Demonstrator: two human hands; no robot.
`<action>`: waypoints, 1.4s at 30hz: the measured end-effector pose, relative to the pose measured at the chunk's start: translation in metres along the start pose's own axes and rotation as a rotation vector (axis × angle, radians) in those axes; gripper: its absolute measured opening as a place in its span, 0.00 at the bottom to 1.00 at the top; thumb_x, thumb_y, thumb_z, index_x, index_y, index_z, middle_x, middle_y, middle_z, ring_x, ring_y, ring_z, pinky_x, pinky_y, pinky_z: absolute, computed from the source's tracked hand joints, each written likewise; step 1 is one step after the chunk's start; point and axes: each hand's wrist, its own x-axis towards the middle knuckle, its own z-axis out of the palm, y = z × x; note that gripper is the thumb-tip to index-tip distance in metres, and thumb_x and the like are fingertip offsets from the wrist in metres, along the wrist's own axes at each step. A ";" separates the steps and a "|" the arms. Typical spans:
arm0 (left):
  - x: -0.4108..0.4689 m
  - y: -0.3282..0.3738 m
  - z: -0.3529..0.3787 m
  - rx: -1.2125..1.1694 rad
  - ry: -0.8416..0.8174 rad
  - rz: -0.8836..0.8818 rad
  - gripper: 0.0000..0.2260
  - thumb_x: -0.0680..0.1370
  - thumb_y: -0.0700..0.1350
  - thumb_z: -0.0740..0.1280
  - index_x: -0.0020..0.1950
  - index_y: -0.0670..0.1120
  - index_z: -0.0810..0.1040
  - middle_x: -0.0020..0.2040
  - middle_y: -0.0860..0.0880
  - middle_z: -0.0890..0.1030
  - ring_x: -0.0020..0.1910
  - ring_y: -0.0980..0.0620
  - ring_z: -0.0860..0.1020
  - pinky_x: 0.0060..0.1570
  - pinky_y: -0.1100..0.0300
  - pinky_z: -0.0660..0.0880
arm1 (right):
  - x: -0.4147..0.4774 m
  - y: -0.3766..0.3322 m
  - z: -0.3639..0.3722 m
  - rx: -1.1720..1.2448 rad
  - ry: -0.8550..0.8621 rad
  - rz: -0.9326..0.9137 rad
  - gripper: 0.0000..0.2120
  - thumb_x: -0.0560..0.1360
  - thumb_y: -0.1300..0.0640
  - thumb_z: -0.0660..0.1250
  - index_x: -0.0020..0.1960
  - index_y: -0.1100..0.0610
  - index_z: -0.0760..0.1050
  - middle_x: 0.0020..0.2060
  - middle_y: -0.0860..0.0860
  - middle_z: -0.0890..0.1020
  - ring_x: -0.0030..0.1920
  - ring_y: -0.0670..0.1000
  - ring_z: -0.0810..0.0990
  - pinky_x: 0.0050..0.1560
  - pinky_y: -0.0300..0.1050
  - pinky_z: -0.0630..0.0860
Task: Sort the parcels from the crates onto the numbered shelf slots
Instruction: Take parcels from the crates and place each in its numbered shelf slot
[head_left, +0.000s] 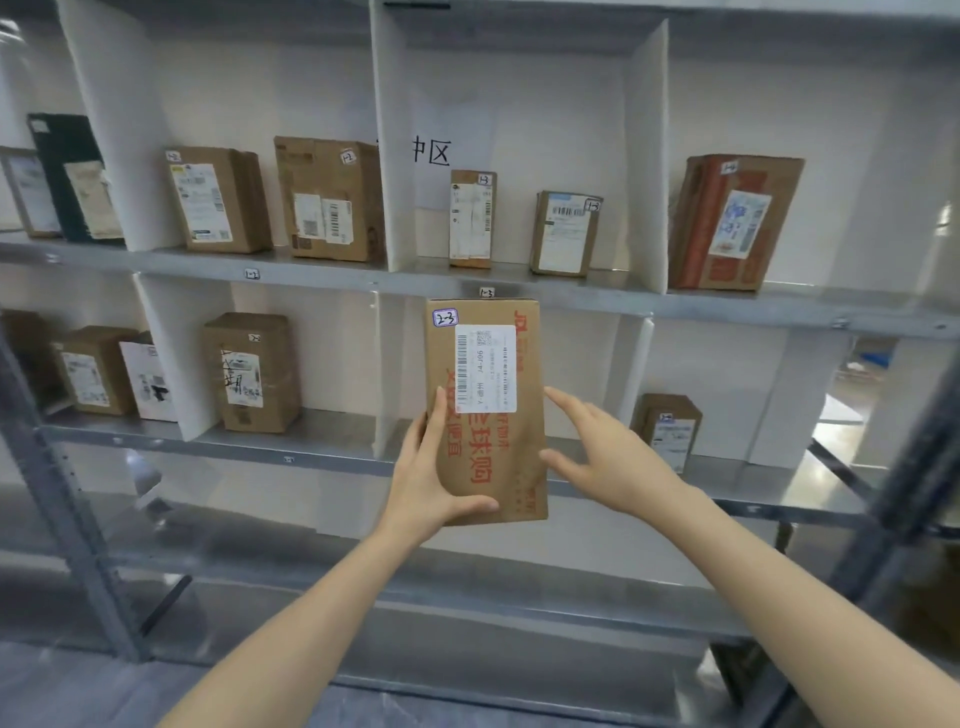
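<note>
Placing step: parcel (485, 415), sticker (445, 317) reading 2-3, upright before the lower middle slot (587, 364). Left hand (431, 483) clamps its 7 o'clock corner, thumb across the front. Right hand (608, 457) at 4 o'clock, fingers spread, gripping nothing. Next, probably: push straight in, keep it upright.

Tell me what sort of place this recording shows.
Likely a parcel sorting or pickup storeroom: grey metal shelving split by white divider panels, handwritten slot tags, and a labelled brown cardboard parcel marked 2-3 in the left hand.
</note>
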 end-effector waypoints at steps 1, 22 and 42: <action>0.002 0.000 0.006 0.001 -0.001 -0.005 0.61 0.60 0.56 0.82 0.76 0.66 0.38 0.77 0.52 0.55 0.69 0.59 0.59 0.69 0.50 0.63 | 0.000 0.007 -0.001 -0.019 -0.007 -0.009 0.34 0.79 0.45 0.64 0.78 0.44 0.49 0.73 0.49 0.67 0.71 0.51 0.68 0.67 0.50 0.70; 0.097 -0.125 0.051 0.025 0.030 -0.086 0.63 0.58 0.56 0.83 0.75 0.68 0.38 0.79 0.54 0.52 0.76 0.53 0.57 0.70 0.49 0.61 | 0.117 0.062 0.106 -0.009 -0.088 -0.019 0.36 0.79 0.46 0.64 0.79 0.44 0.46 0.75 0.48 0.63 0.70 0.53 0.69 0.66 0.50 0.70; 0.207 -0.244 0.077 0.110 -0.025 -0.019 0.61 0.59 0.55 0.82 0.74 0.68 0.37 0.79 0.49 0.51 0.77 0.48 0.56 0.70 0.45 0.62 | 0.241 0.088 0.196 -0.012 -0.088 0.112 0.43 0.79 0.47 0.65 0.79 0.47 0.37 0.76 0.50 0.62 0.69 0.56 0.71 0.66 0.51 0.70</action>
